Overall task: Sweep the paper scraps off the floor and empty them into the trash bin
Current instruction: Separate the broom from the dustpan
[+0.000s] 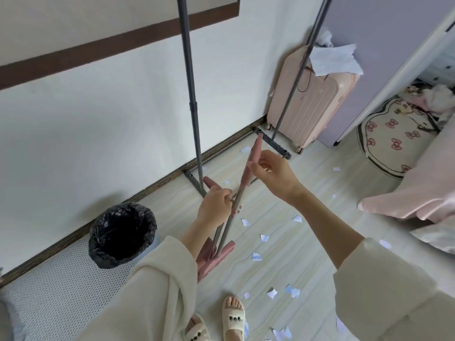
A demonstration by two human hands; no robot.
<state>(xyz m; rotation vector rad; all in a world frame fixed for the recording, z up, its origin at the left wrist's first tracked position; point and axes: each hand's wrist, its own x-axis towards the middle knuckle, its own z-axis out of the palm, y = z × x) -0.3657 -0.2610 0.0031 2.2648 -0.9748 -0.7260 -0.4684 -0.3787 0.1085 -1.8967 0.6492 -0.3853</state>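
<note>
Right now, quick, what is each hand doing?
Left hand: fingers pinch the dustpan handle.
Right hand: thumb and fingers hold the pink grip of the broom handle.

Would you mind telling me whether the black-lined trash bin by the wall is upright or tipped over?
Upright. The black-lined trash bin stands on the floor beside the wall, its round mouth facing up. Its inside is too dark to show any contents.

We see the room in soft, even daylight, quite bright; no hard glare appears on the pale floor; the trash bin throws only a faint shadow on the white wall; the wide lens bends the clothes rack poles and the wall lines near the edges; the moving hands look slightly blurred.
</note>
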